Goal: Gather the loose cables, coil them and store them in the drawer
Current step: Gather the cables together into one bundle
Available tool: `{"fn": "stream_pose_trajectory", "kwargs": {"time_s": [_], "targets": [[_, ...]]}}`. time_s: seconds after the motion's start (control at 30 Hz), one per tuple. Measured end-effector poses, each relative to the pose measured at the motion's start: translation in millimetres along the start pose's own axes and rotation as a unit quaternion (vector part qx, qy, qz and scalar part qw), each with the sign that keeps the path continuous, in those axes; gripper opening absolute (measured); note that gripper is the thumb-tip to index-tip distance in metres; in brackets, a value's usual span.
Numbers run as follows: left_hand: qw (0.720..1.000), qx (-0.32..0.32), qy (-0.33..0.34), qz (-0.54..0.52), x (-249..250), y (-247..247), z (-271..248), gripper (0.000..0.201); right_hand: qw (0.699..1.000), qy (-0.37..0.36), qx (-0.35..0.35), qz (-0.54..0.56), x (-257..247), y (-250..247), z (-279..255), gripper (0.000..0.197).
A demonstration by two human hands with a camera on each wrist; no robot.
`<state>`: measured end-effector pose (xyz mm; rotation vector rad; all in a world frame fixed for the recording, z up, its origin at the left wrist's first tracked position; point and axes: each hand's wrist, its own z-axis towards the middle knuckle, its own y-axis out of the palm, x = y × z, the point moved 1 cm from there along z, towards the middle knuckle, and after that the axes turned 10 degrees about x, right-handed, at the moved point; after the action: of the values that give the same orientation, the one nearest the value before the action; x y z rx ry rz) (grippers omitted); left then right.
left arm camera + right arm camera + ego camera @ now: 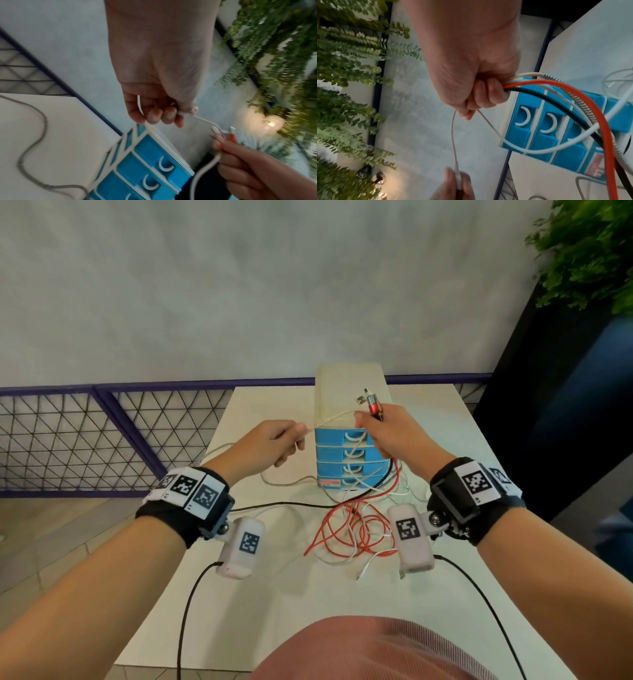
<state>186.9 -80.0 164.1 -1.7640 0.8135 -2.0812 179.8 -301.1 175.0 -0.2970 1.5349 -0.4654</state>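
Note:
My right hand [380, 429] is raised in front of the drawer unit [349, 412] and grips a bunch of cables: red [583, 97], black [544, 100], white [556, 150] and a braided grey one [580, 102]. Their plugs [368, 402] stick up out of the fist. My left hand [284, 440] pinches a thin white cable [334, 417] by its end, and that cable runs across to the right hand. The rest of the red cable [352, 529] lies tangled on the white table [308, 594]. The blue drawers [346, 455] are all closed.
A grey cable [36, 135] snakes over the table left of the drawer unit. A black cable [281, 505] stretches across the table. A purple mesh railing [102, 433] stands behind the table, and green plants [589, 248] hang at the right.

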Motion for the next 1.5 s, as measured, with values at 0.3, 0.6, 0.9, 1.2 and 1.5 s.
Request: {"fn": "stream_pose_trajectory", "kwargs": {"time_s": [0.3,0.6,0.9,1.2,1.5], "targets": [[0.981,0.055,0.083,0.166,2,-12,7,0.011,0.981,0.029,-0.028,0.189,6,-3,9,0.016],[0.982,0.062,0.177,0.023,52,13,13,0.009,0.966,0.027,-0.140,0.217,-9,18,-10,0.029],[0.984,0.026,0.013,-0.174,48,50,6,0.032,0.895,0.118,-0.190,0.386,-8,8,-12,0.018],[0.918,-0.057,-0.059,-0.387,58,74,2,0.021,0.927,0.082,-0.197,0.309,-2,5,-13,0.013],[0.939,-0.102,-0.036,-0.326,45,69,2,0.037,0.917,0.098,-0.240,0.304,8,5,-18,0.020]]}}
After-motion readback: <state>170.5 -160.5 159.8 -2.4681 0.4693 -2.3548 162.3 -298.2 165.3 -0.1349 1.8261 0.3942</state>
